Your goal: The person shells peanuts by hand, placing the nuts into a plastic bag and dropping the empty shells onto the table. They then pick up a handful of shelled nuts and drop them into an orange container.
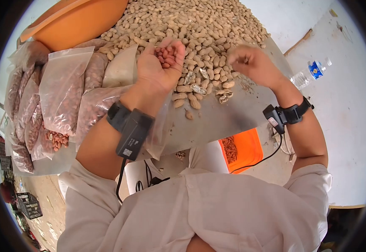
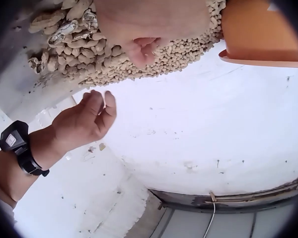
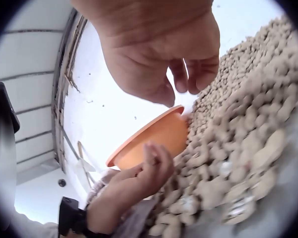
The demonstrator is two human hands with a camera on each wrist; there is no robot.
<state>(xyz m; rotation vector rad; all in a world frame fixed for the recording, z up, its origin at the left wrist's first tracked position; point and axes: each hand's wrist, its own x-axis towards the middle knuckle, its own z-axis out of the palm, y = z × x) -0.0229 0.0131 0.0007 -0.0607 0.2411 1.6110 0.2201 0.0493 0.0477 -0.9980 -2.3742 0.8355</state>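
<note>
In the head view my left hand [image 1: 161, 63] is turned palm up, with its fingers curled around a small heap of red-skinned peanut kernels [image 1: 166, 56]. It hovers over the near left edge of a large pile of unshelled peanuts [image 1: 183, 25]. Off to the right, above that pile's right edge, is my right hand [image 1: 254, 65], its fingers loosely bent. Nothing shows between the fingers [image 3: 196, 82] of that hand in the right wrist view. Split empty shells [image 1: 199, 88] lie in front of the pile, between the two hands.
Clear plastic bags of kernels [image 1: 63, 94] cover the table's left side, near some loose kernels [image 1: 59, 141]. An orange basin [image 1: 71, 23] stands behind them. A water bottle [image 1: 311, 73] lies at right. Below the table's front edge is an orange container [image 1: 250, 149] with reddish contents.
</note>
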